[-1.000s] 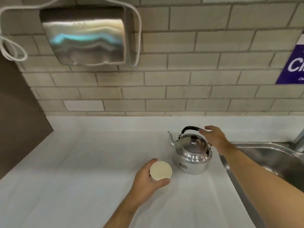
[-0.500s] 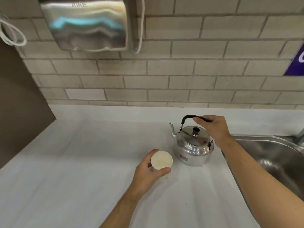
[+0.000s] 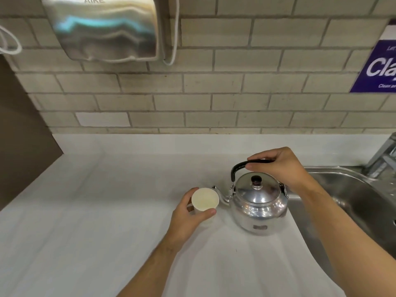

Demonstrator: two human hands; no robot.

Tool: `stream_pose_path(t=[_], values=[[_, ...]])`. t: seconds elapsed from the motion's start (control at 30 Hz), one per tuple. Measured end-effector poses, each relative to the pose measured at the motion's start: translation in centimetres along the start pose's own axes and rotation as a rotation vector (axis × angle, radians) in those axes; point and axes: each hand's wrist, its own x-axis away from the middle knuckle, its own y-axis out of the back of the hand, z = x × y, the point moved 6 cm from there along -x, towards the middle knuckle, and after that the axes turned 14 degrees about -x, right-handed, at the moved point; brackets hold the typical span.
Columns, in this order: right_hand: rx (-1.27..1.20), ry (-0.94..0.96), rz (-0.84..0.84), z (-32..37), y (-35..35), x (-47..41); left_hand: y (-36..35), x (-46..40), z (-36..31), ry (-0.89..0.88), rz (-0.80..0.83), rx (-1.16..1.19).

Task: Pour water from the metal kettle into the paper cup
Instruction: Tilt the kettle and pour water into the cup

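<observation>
Right hand [image 3: 280,166] wrapped over kettle [image 3: 259,202] handle [image 3: 240,166], fingers curled around the black grip from above. Left hand [image 3: 188,217] clasps cup [image 3: 205,200], thumb on the near side just under the rim, fingers around the far-left side. Cup upright on counter [image 3: 85,211], mouth open; can't tell if there's water in it. Kettle sits just right of cup, roughly upright, lid with dark knob [image 3: 256,181] on. Spout [image 3: 220,195] points left, tip at cup rim; touching or just short, can't tell. Can't tell whether kettle base is on the counter or slightly off it. Sink [image 3: 353,189] directly right of kettle, tap [image 3: 383,159] at far right edge. Tiled wall behind, hand dryer [image 3: 102,28] upper left, purple sign [image 3: 379,67] upper right, cut off by frame.
</observation>
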Motion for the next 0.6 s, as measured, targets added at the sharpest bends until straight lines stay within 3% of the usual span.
stream_pose_path(t=[0.6], values=[[0.254,0.041,0.167,4.8,-1.9,1.5,0.1,0.1,-0.3,-0.005,0.01,0.011]])
